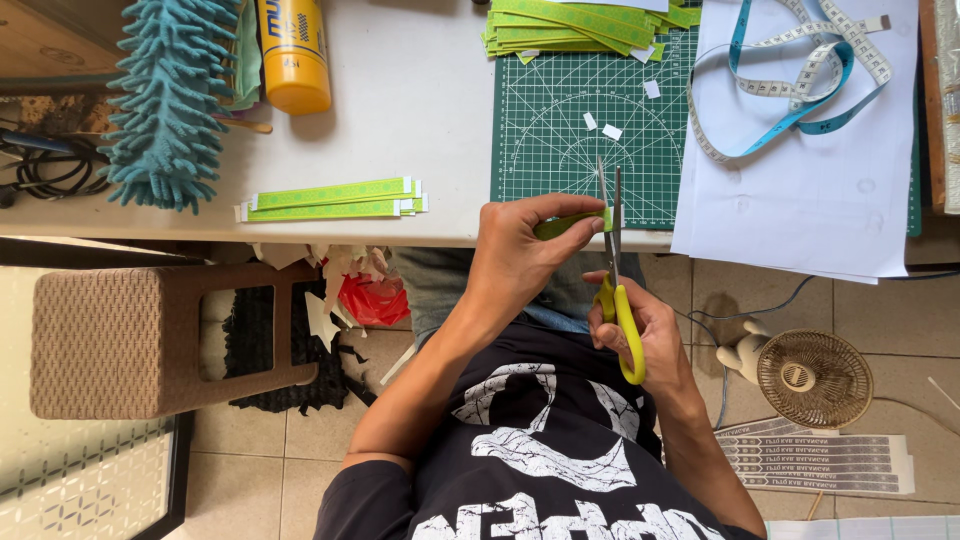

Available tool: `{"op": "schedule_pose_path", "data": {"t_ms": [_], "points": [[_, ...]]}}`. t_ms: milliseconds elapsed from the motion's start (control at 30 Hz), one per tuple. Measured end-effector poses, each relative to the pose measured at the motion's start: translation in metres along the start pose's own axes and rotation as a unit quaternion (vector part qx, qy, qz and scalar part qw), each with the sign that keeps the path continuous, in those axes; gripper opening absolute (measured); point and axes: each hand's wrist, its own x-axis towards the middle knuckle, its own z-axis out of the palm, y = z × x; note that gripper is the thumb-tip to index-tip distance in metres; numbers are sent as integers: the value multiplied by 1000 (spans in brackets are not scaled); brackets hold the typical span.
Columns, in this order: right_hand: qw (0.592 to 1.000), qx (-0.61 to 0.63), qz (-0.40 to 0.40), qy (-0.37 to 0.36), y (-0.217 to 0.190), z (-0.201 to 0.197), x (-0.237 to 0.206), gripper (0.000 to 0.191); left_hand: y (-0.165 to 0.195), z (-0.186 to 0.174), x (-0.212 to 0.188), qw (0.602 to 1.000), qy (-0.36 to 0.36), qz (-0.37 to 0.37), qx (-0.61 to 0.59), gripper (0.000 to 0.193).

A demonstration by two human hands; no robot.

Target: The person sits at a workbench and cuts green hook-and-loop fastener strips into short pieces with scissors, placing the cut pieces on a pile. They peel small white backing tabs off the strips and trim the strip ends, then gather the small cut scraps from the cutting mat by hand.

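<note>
White table point(420, 110): one scissors point(618, 300), one held green strip point(570, 224).

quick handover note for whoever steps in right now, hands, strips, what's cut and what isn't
Left hand pinches a green paper strip at the table edge. Right hand holds yellow-handled scissors, blades upright and open at the strip's end.
Trimmed-looking strips lie in a small pile on the white table; a bigger stack sits at the top of the green cutting mat, with small white offcuts on the mat.
Left, by the look of it: the held strip's end, then probably the big stack.
</note>
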Motion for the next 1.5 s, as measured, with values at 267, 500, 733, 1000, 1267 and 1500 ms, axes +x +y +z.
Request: {"op": "schedule_pose_path", "data": {"t_ms": [267, 500, 733, 1000, 1267, 1500], "points": [[1000, -11, -3, 12, 0, -1, 0, 71, 0, 1, 2, 1000, 1, -1, -9, 19], [999, -37, -5, 26, 1, -2, -1, 67, 3, 0, 3, 1000, 2, -5, -4, 20], [997, -69, -9, 44, 3, -1, -2, 68, 2, 0, 3, 1000, 3, -1, -9, 20], [993, -98, 2, 59, 1, 1, -2, 63, -1, 0, 2, 1000, 10, 2, -7, 19], [993, -67, 31, 91, 5, -2, 2, 58, -7, 5, 7, 1000, 20, -15, -9, 19], [993, 11, -99, 71, 2, -11, 12, 57, -10, 1, 3, 998, -47, 25, 28, 30]]}}
